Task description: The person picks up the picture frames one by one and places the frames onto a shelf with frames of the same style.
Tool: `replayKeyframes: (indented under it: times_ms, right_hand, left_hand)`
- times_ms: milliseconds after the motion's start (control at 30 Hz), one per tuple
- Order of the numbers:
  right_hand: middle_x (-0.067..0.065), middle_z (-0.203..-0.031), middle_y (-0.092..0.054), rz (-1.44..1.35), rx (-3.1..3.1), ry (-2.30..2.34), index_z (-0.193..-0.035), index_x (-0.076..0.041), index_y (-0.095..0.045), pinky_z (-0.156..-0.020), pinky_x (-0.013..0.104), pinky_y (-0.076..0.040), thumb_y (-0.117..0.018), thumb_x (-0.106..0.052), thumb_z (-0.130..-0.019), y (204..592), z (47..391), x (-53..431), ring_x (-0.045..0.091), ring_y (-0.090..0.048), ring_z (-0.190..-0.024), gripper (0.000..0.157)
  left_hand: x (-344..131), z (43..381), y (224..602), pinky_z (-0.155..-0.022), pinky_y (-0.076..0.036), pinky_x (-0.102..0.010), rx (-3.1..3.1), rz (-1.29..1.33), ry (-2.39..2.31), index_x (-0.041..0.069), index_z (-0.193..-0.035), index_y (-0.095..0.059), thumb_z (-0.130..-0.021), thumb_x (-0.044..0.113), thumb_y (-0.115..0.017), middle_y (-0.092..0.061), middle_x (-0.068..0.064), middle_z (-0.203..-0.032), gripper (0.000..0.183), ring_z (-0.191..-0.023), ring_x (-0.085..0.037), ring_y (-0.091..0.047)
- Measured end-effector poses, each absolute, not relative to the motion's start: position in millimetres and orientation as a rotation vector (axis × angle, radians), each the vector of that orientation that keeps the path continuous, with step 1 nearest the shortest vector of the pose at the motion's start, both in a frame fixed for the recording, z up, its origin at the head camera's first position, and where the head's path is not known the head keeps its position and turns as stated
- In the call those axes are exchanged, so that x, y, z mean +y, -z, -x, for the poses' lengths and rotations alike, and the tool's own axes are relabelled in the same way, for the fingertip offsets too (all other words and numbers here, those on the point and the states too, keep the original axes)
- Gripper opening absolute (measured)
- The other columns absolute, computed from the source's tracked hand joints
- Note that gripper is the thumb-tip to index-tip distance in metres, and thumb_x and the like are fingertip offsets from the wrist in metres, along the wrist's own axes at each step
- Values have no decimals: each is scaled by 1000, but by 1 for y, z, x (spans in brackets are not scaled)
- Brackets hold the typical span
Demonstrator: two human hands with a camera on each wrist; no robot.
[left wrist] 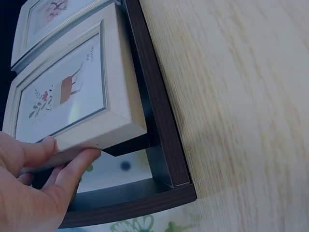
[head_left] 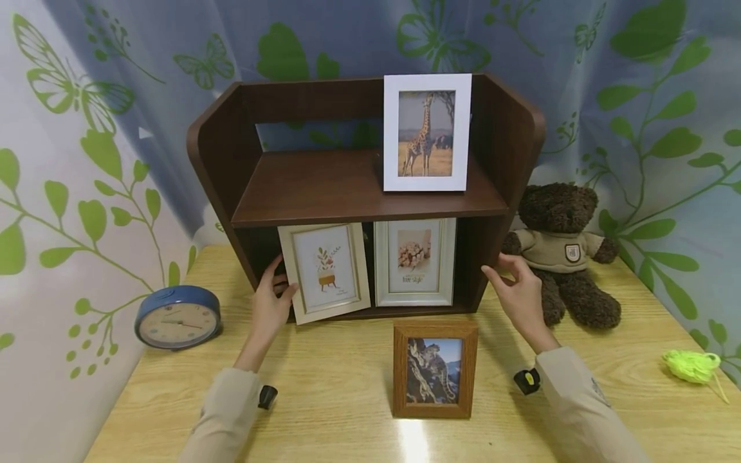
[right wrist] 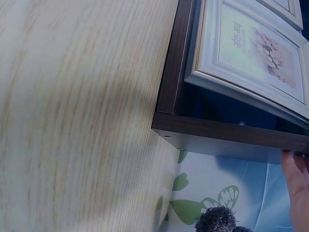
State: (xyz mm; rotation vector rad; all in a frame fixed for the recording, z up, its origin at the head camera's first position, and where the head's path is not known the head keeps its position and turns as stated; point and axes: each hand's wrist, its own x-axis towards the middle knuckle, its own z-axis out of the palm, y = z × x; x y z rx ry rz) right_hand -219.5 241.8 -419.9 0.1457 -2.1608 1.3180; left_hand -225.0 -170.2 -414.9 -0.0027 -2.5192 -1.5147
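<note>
My left hand [head_left: 272,302] pinches the left edge of a cream picture frame [head_left: 291,270] with a potted-plant print. Thumb lies on its face and fingers go behind, as the left wrist view shows. The frame leans tilted in the lower compartment of a dark brown shelf [head_left: 347,186], its lower left corner jutting past the shelf's front. Beside it stands a whitish frame [head_left: 384,270] with a flower print, upright. My right hand [head_left: 521,296] rests its thumb and fingertips against the shelf's right side panel [right wrist: 231,131], near the front edge.
A white giraffe frame [head_left: 425,183] stands on the upper level. In front of the shelf is a brown wooden frame [head_left: 401,366] with a leopard picture. A blue clock [head_left: 178,318] stands left; a teddy bear [head_left: 558,244] and green yarn [head_left: 691,366] lie right, on the wooden table [head_left: 324,386].
</note>
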Motion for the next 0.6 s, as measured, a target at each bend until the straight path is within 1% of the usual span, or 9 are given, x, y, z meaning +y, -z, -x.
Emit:
replayKeyframes:
  times_ms: [333,533,600]
  right_hand:
    - [16,-108,-65,-123,-2177,-1318,-114,4,-61,-75,0,-44,-69,-8,-87,418,218,241,-15,-52,-92,31]
    - [21,-108,-64,-90,-2182,-1320,-114,8,-60,-75,-1,-43,-68,-2,-87,419,219,239,-12,-52,-90,30]
    - [20,-108,-64,-84,-2185,-1318,-114,7,-60,-75,-1,-43,-68,-2,-87,419,219,239,-12,-52,-90,30]
  left_hand:
    - [-168,232,417,-92,-48,-52,-2507,-19,1547,12,-151,-24,-97,6,-52,-48,-27,-129,61,-116,-42,-51]
    - [-168,233,419,-92,-48,-53,-2506,10,1541,11,-152,-22,-98,8,-51,-46,-28,-131,61,-117,-42,-50]
    - [-168,233,419,-92,-47,-54,-2508,22,1538,10,-152,-20,-98,9,-49,-45,-29,-132,61,-117,-43,-49]
